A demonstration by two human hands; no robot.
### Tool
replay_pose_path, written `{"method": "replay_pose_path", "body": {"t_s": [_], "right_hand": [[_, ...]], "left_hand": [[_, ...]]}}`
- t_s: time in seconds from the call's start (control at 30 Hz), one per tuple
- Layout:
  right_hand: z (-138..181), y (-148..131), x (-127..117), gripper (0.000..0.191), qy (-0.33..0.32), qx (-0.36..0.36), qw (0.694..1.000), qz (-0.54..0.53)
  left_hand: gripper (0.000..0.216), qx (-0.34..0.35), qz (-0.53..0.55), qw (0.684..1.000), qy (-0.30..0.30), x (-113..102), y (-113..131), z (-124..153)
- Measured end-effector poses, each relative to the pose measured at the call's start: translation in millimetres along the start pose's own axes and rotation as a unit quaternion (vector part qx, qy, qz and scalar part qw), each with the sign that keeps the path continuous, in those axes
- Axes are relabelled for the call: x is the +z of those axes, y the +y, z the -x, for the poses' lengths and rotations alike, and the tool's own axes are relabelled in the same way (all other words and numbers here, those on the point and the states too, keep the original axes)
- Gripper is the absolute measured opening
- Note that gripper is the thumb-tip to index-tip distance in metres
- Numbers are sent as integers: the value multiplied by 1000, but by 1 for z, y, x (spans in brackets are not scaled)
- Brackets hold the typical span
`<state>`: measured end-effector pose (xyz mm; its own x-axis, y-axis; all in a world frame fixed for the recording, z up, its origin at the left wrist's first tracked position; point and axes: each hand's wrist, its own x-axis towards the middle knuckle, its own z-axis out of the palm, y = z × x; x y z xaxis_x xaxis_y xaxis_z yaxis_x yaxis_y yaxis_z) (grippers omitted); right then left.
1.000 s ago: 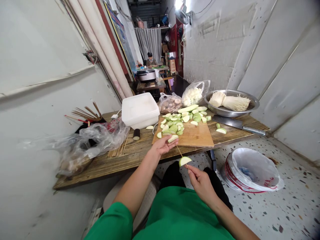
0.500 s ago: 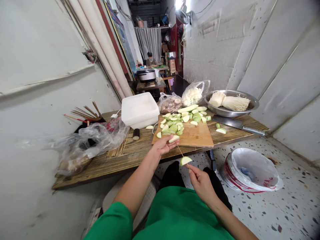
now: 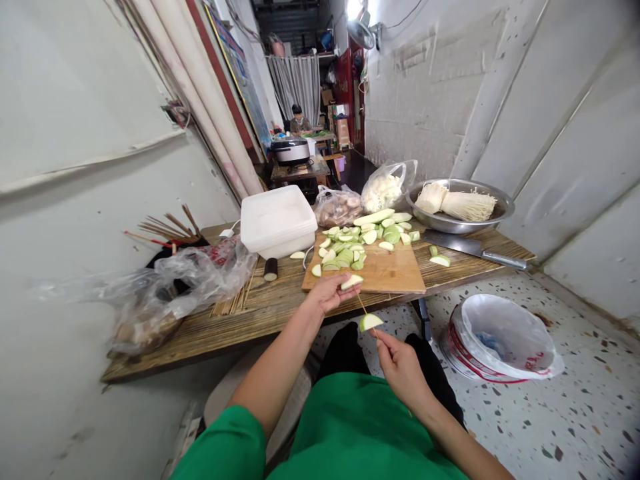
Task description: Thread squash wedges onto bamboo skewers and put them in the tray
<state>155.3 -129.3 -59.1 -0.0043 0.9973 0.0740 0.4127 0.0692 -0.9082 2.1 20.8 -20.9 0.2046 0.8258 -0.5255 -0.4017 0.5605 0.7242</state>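
Between its fingers my left hand (image 3: 331,293) holds a pale half-round vegetable slice (image 3: 352,282) with a green rim, perhaps eggplant. My right hand (image 3: 400,363) pinches the lower end of a thin wooden skewer (image 3: 359,301). Threaded on that skewer, just above my right fingers, is another half-round slice (image 3: 371,323). The skewer's upper end meets the slice in my left hand; whether it has gone in, I cannot tell. Just beyond my hands, many cut slices (image 3: 345,255) are heaped on a wooden cutting board (image 3: 395,279).
A cleaver (image 3: 457,245) lies right of the board, below a metal bowl (image 3: 507,210) of enoki mushrooms. Left are a white plastic box (image 3: 277,217), a dark vegetable stub (image 3: 271,269), loose skewers (image 3: 235,300) and a plastic bag (image 3: 195,280). A lined bucket (image 3: 500,340) stands on the floor. Far back sits a person (image 3: 299,123).
My left hand has shifted slightly down and right, bringing its slice closer to the skewer's end. The camera view has tilted a little; the person at the back now shows more.
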Motion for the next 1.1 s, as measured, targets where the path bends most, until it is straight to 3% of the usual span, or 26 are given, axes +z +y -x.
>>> {"method": "replay_pose_path", "body": {"t_s": [1.1], "right_hand": [[1, 6, 6, 38, 22, -37, 999, 22]], "left_hand": [[6, -33, 11, 999, 14, 1, -21, -1]]}}
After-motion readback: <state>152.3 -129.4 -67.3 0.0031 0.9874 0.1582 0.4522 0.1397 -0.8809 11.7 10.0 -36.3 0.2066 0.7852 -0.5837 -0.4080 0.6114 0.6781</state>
